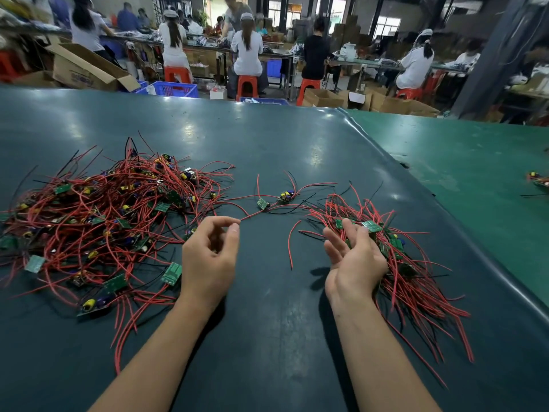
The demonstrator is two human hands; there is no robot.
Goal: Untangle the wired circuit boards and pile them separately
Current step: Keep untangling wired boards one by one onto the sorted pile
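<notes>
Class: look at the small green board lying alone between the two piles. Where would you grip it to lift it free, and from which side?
Pinch the small green board by its two long edges, coming from above on the near side. It lies flat and apart from both piles, with wires leaving its right end, so the edges look clear.

Two hands (pixel 208 257), two board piles (pixel 98 221).
</notes>
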